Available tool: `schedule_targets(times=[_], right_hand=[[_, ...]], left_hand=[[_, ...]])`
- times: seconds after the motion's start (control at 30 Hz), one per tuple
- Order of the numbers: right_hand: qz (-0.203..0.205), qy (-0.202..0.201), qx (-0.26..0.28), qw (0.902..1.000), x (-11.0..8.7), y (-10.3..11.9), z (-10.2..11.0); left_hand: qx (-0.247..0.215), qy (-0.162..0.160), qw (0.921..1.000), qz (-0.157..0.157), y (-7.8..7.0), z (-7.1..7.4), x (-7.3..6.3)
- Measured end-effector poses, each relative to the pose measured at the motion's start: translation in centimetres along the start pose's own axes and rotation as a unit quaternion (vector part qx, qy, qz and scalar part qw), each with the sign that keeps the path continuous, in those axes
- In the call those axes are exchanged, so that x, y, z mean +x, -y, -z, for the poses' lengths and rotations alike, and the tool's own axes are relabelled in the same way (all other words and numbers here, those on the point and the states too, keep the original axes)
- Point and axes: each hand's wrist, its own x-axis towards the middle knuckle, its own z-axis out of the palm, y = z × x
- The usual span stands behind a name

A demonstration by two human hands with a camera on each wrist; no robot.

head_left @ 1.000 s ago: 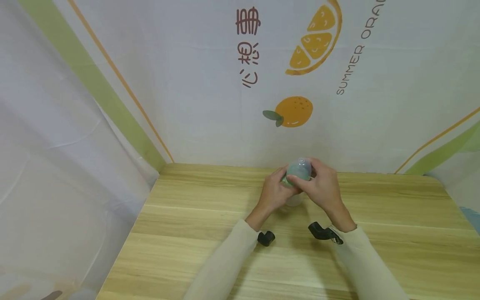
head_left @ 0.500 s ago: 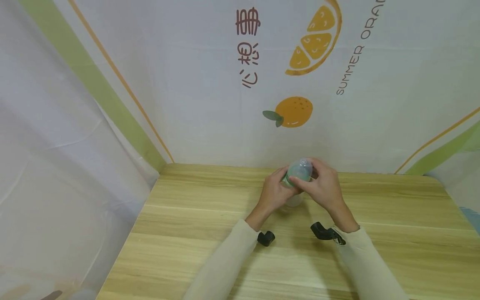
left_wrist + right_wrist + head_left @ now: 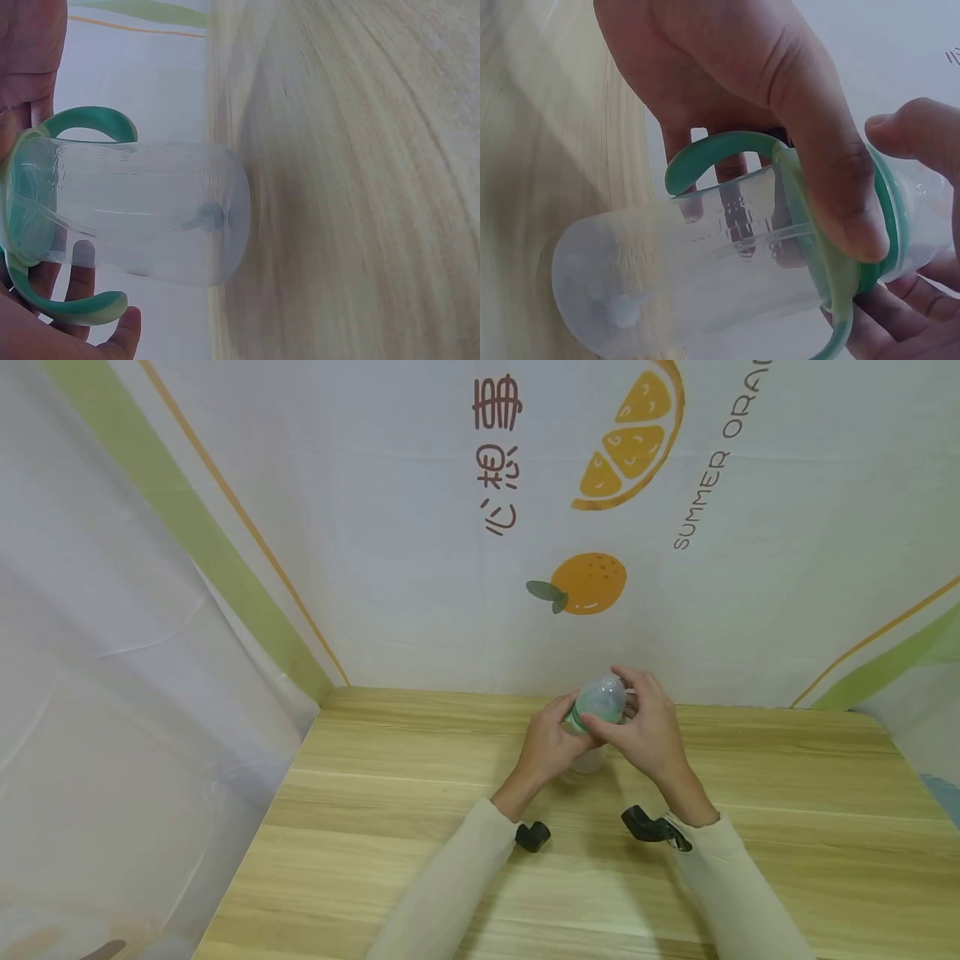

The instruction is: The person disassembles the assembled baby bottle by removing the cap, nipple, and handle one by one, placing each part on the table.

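Between the curled fingers of the left hand (image 3: 551, 745), I see the clear bottle (image 3: 150, 214) held near its green collar (image 3: 897, 210), handles (image 3: 720, 155) curving out beside them; just above those fingers, the right hand (image 3: 647, 727) grips the domed cap (image 3: 606, 693).

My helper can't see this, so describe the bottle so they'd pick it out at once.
On the wooden table, find the far edge below the printed orange. The bottle is held near there, beyond the pale sleeves. Unlike the black wrist devices nearby, it's clear, with two curved green handles.
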Motion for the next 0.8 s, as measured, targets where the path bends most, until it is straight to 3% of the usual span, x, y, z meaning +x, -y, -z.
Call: schedule_targets(times=[0.27, 0.6, 0.8], right_hand=[[-0.028, 0.002, 0.033, 0.9991, -0.4, 0.1, -0.1], [0.010, -0.014, 0.045, 0.9988, -0.5, -0.9, -0.6], [0.016, -0.026, 0.026, 0.9992, -0.6, -1.0, -0.8]], left_hand=[[-0.007, -0.005, 1.0000, -0.002, 0.1, -0.1, 0.0], [-0.010, -0.008, 0.9998, -0.013, 0.3, -0.2, 0.0], [-0.007, -0.007, 0.9999, -0.007, 0.2, -0.1, 0.1]])
